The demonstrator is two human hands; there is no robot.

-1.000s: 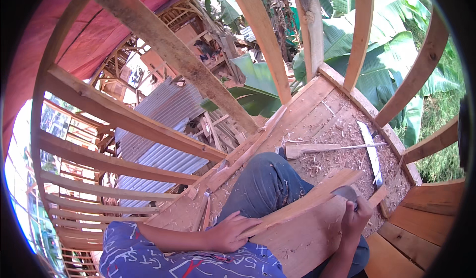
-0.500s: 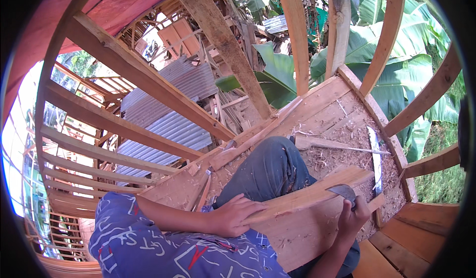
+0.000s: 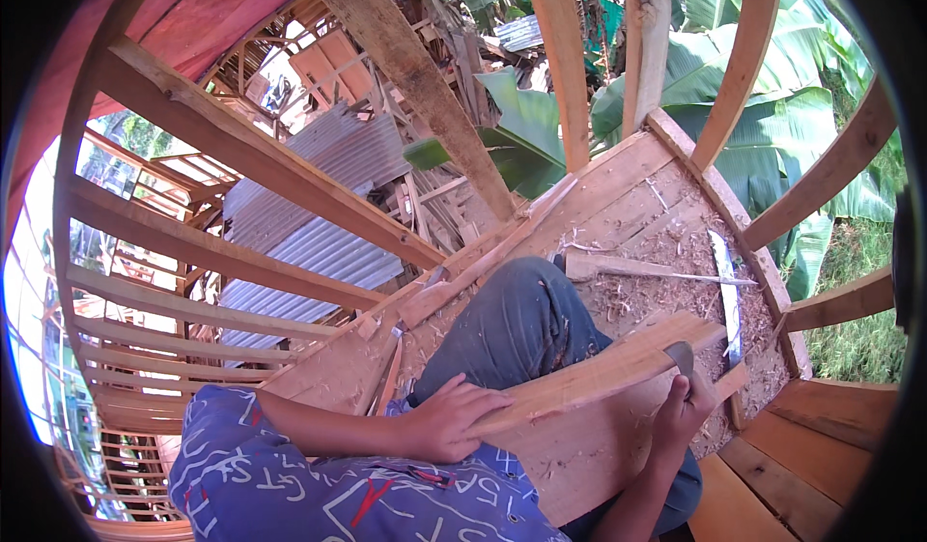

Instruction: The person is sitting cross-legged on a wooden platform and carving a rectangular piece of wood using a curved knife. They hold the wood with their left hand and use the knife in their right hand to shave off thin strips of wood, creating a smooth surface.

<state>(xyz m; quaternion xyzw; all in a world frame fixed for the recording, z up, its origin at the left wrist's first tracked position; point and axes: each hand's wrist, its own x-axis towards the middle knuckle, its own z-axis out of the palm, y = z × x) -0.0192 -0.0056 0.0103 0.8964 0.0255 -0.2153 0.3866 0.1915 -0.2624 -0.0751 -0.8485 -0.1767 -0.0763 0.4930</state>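
Observation:
A pale wooden plank piece (image 3: 599, 373) slants up from my lap, past my raised knee. At its near end my left hand (image 3: 454, 421) is closed on the wood, fingers over the top edge. My right hand (image 3: 681, 405) is wrapped round a small hand adze with a grey metal blade (image 3: 680, 356); a stub of its wooden handle (image 3: 734, 380) sticks out to the right. The blade is close to the plank's far end; whether it touches is hard to tell. Part of the grip is hidden by my fingers.
Wood shavings cover the planked floor (image 3: 628, 209). A tapered wooden piece (image 3: 618, 268) and a long whitish strip (image 3: 726, 296) lie beyond my knee. Curved wooden ribs (image 3: 744, 69) stand all round; corrugated metal sheets (image 3: 309, 242) and banana leaves (image 3: 772, 146) are outside them.
The adze blade has lifted and turned, so it now shows narrower and upright beside the plank's end. My left hand stays on the plank. The whole view has shifted slightly.

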